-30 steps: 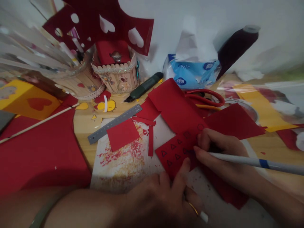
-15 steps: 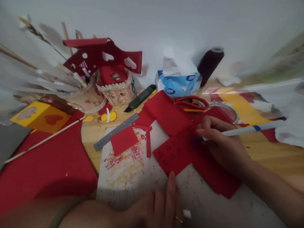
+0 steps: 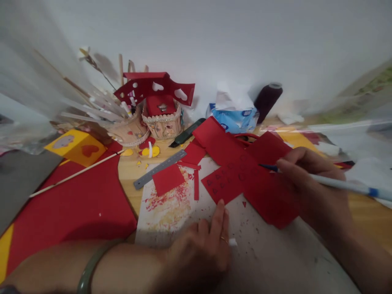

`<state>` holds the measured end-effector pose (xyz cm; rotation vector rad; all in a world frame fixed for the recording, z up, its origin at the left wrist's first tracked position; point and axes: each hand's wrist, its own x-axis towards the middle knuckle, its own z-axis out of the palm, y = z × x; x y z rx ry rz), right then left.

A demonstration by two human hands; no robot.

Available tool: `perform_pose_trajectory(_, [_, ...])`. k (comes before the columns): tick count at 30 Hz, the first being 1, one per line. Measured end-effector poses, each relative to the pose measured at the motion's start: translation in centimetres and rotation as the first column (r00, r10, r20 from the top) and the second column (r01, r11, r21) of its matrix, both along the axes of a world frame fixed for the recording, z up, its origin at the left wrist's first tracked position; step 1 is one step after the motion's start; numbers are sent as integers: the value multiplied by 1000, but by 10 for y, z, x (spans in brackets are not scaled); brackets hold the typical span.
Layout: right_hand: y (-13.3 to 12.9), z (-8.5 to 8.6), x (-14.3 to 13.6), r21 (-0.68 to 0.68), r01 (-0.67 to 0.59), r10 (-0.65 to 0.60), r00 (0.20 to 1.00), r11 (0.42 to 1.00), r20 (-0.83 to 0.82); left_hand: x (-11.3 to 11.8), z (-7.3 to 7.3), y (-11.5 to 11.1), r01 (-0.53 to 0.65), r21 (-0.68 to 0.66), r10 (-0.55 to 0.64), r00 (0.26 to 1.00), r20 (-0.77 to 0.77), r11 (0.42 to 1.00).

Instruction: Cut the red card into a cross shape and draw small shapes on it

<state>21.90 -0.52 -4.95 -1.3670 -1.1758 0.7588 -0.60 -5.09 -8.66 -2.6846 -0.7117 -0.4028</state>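
Note:
My right hand (image 3: 315, 179) holds a white and blue pen (image 3: 339, 183), its dark tip over the red paper. Small triangles and rounder marks are drawn on the red paper (image 3: 222, 183), which spreads out as a cross of flaps. My left hand (image 3: 205, 245) rests below it, index fingertip on the paper's lower corner, other fingers curled. Something small and white (image 3: 233, 242) pokes out beside that hand. Left of the drawn flap lie a red strip (image 3: 196, 185), a red square (image 3: 168, 179) and a grey ruler (image 3: 159, 169).
Behind are a dark green cutter (image 3: 187, 133), a blue tissue pack (image 3: 235, 118), decorated holders (image 3: 163, 125) and a dark spool (image 3: 268, 100). Red-handled scissors lie partly under the paper. On the left are a yellow box (image 3: 76, 146), a wooden stick (image 3: 76, 174) and a large red sheet (image 3: 70, 208).
The view has shifted, so the table things sit further right. The pen has moved right from the marked flap toward the paper's middle, and more of my left hand shows.

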Motion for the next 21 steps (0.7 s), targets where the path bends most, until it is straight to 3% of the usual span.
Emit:
perform_pose_trajectory(3, [-2,-4,-11,-67,-124,128,990,990,52,-1,2,0,-6,5,6,1000,-17,1000])
perform_pose_trajectory(7, [-2,-7,-26,-232,-342,371,924,910,91,0,5,0,-10,44,10,1000,-11,999])
perform_pose_trajectory(14, [-1,-19,-23,-240,-388,427,893,890,140,3,-1,-2,-13,129,1,995,97,992])
perform_pose_trajectory(21, [-5,-15,-20,-305,-457,504,858,836,97,1,5,3,0,144,-7,999,47,990])
